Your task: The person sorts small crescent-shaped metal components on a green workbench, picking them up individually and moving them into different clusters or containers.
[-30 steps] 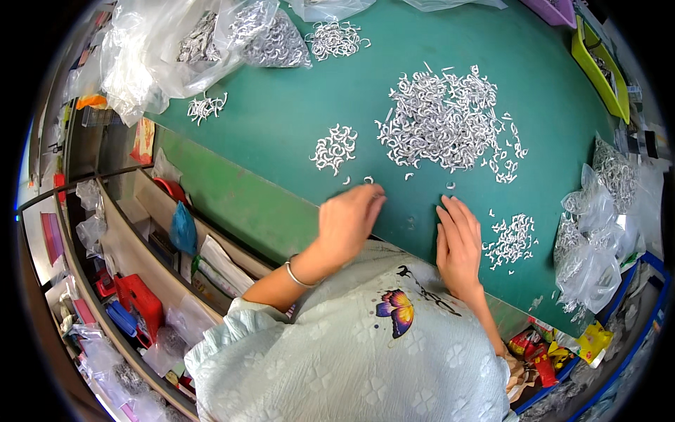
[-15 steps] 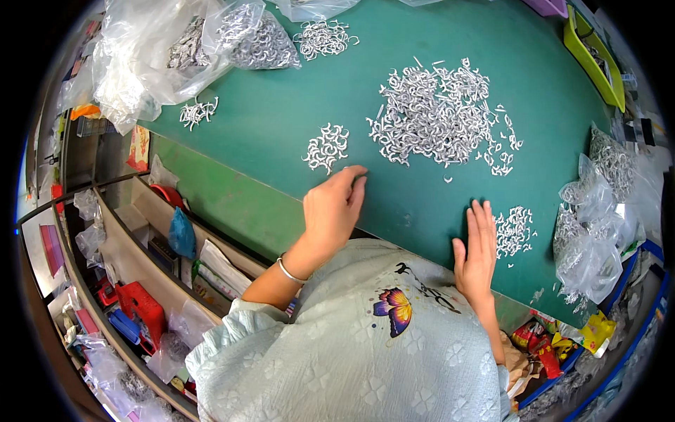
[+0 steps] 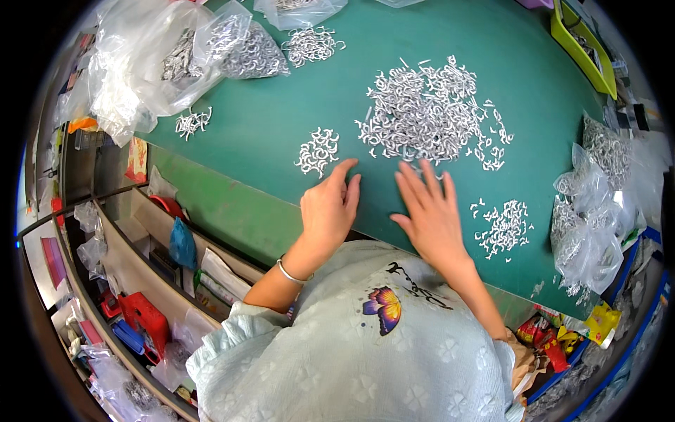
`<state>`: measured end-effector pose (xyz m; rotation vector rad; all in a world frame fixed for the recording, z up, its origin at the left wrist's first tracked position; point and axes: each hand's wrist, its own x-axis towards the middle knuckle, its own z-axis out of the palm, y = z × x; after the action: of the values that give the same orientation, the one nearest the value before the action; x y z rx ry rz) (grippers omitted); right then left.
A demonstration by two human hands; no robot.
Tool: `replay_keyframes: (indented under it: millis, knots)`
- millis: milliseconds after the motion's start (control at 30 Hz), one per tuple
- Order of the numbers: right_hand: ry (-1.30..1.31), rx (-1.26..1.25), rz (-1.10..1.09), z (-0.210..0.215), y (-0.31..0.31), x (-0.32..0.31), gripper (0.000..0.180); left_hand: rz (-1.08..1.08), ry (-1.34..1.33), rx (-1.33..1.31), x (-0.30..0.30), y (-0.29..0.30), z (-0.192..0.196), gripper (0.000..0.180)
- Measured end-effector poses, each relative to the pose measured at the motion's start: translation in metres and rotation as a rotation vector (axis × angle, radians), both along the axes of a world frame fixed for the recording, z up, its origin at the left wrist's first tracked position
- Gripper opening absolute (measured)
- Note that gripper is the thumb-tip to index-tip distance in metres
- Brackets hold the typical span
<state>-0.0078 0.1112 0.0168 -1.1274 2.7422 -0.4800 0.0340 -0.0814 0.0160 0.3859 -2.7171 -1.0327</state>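
Observation:
A large heap of small curved silver metal pieces (image 3: 422,105) lies on the green tabletop (image 3: 267,105). My right hand (image 3: 434,221) is over the table at the heap's near edge, palm down, fingers spread and slightly blurred at the tips. No held piece shows in it. To its right is a smaller pile of the same pieces (image 3: 508,228). My left hand (image 3: 329,214) rests near the table's front edge, just below another small cluster of curved pieces (image 3: 318,151). Its thumb and index finger are apart with nothing visible between them; the other fingers are mostly hidden.
Clear plastic bags of metal pieces (image 3: 249,53) stand at the far left, with two small piles beside them. More filled bags (image 3: 590,218) lie at the right edge. A yellow-green bin (image 3: 583,53) is at the far right. Cluttered shelves (image 3: 151,232) are below left.
My right hand has moved left and away from me, from beside the right pile to the large heap's near edge. Several loose pieces now lie left of that pile. My left hand has barely moved.

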Motion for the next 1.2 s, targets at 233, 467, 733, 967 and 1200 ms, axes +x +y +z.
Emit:
replay_keyframes:
  millis: [233, 467, 733, 967, 1200]
  knots:
    - [-0.106, -0.083, -0.065, 0.009, 0.040, 0.032, 0.058, -0.152, 0.033, 0.027, -0.006, 0.021, 0.002, 0.029]
    - [0.299, -0.110, -0.654, 0.005, 0.092, 0.064, 0.023, -0.225, -0.015, 0.087, 0.002, 0.033, -0.003, 0.021]
    - [0.177, -0.266, -0.379, -0.007, 0.059, 0.056, 0.015, -0.259, 0.011, 0.106, 0.003, 0.042, 0.002, 0.017]
    - [-0.038, -0.634, -0.185, -0.001, 0.002, 0.022, 0.027, -0.245, 0.003, 0.115, 0.013, 0.031, 0.010, 0.015]
    - [0.271, -0.214, -0.481, -0.005, 0.038, 0.002, 0.024, -0.306, 0.035, 0.017, 0.012, 0.024, 0.001, 0.012]
